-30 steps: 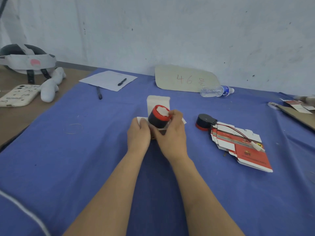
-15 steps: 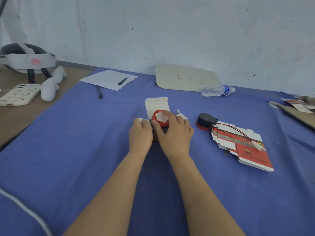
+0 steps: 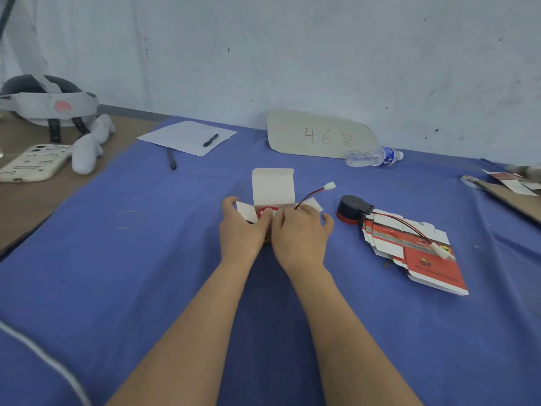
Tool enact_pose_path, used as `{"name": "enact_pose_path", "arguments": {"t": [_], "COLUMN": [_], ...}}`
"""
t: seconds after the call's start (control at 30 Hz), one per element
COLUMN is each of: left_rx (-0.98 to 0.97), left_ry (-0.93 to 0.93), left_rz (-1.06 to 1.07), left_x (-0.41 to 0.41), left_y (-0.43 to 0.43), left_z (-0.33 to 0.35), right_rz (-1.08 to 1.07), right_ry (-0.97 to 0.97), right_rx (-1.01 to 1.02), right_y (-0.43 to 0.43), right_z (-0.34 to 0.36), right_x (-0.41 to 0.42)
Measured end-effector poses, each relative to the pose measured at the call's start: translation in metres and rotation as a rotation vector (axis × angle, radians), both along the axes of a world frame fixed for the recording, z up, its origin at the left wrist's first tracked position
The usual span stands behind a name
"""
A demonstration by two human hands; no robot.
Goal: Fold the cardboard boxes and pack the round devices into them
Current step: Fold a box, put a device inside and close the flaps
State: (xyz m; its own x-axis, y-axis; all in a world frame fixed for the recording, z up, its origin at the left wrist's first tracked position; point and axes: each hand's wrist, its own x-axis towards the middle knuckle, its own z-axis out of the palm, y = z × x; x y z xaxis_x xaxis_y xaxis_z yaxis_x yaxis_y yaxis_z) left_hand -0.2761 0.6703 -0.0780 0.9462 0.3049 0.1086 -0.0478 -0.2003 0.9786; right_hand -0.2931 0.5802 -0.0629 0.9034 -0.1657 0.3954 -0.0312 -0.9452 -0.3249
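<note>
A small cardboard box [image 3: 272,187] stands in the middle of the blue cloth with its white lid flap up. A red-and-black round device [image 3: 265,211] sits inside it, only its red top showing. Its red-black wire with a white plug [image 3: 330,186] sticks out to the right. My left hand [image 3: 241,230] grips the box's left side. My right hand [image 3: 300,232] holds the right side, fingers at the device and wire. A second round device [image 3: 349,209] lies to the right, its wire across a stack of flat red-white boxes [image 3: 409,250].
A cardboard sign marked 46 [image 3: 319,134] and a water bottle [image 3: 373,156] lie at the back. Paper with a pen [image 3: 187,137], another pen [image 3: 171,159], a rubber band [image 3: 127,219], a phone [image 3: 32,167] and a headset [image 3: 44,105] are on the left. Cardboard scraps [image 3: 509,189] lie far right.
The round device went from above the box down into it. Its wire and plug now stick out to the right, and both hands closed on the box's sides.
</note>
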Motion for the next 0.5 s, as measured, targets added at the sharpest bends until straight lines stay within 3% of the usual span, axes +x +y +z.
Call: {"name": "enact_pose_path", "arguments": {"t": [0.13,0.2,0.3,0.5], "left_rx": [-0.112,-0.034,0.024,-0.169], "left_ry": [0.038,0.027,-0.036,-0.135], "left_rz": [0.068,0.039,0.003,-0.130], "left_x": [0.000,0.001,0.001,-0.006], "left_y": [-0.004,-0.006,-0.006,-0.007], "left_z": [0.001,-0.001,-0.002,0.003], "right_rz": [-0.018,0.000,0.053,0.005], "right_ry": [-0.013,-0.017,-0.044,-0.069], "right_rx": [0.045,0.072,0.255,0.538], "right_y": [-0.001,-0.003,-0.007,-0.014], "right_z": [0.002,0.002,0.002,0.001], "right_x": [-0.001,-0.001,0.000,0.005]}}
